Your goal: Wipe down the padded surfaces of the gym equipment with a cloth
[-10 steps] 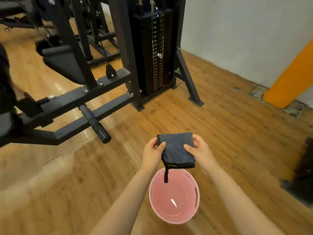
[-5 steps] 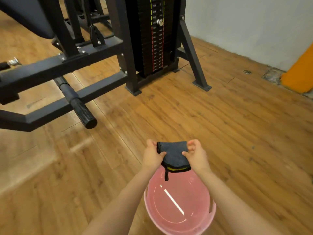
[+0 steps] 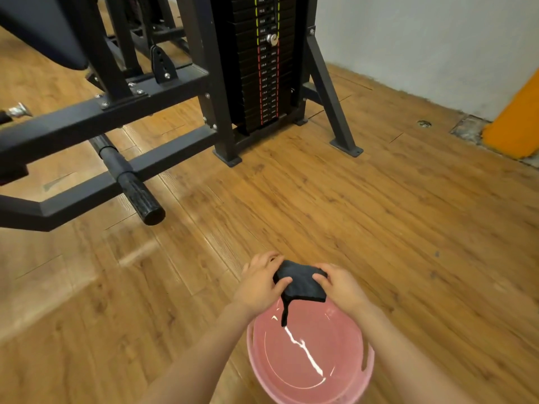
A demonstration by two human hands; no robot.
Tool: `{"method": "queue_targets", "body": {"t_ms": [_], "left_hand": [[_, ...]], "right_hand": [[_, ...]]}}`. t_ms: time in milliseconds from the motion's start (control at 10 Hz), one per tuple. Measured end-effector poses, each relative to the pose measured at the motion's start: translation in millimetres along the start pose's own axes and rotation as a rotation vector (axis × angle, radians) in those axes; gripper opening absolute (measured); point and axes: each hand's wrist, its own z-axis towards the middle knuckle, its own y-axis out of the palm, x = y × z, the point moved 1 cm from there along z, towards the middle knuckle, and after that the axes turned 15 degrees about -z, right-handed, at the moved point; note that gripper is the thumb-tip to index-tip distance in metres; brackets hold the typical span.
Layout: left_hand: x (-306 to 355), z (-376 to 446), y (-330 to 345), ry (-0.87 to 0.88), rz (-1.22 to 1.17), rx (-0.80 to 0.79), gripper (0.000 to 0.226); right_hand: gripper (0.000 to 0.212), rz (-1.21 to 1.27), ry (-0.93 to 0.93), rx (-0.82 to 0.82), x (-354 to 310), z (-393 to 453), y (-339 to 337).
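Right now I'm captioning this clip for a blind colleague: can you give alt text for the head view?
Two hands, left hand and right hand, bunch a dark cloth over a pink basin of water on a wooden floor. Behind stands a black weight machine with a dark padded seat at upper left.

A pink plastic basin [image 3: 368, 371] holding water sits on the wooden plank floor [image 3: 379, 217] directly beneath the hands. Beyond the hands stands a black weight stack [image 3: 264, 68] with a silver selector pin [image 3: 272, 39]. Far to the right of the hands, an orange column [image 3: 517, 118] meets a pale wall [image 3: 423, 45]
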Motion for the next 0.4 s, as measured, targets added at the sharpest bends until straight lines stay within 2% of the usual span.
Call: {"method": "queue_targets", "body": {"t_ms": [200, 300, 400], "left_hand": [[-4, 0, 7, -0.132, -0.259, -0.111, 0.025], [1, -2, -1, -0.153, -0.248, -0.145, 0.031], [0, -9, -11, -0.16, -0.224, -0.114, 0.045]], "right_hand": [[0.031, 0.028, 0.03, -0.003, -1, -2, -1], [0.036, 0.097, 0.063, -0.002, 5, -10, -7], [0.038, 0.069, 0.108, 0.044, 14, -19, -13]]}}
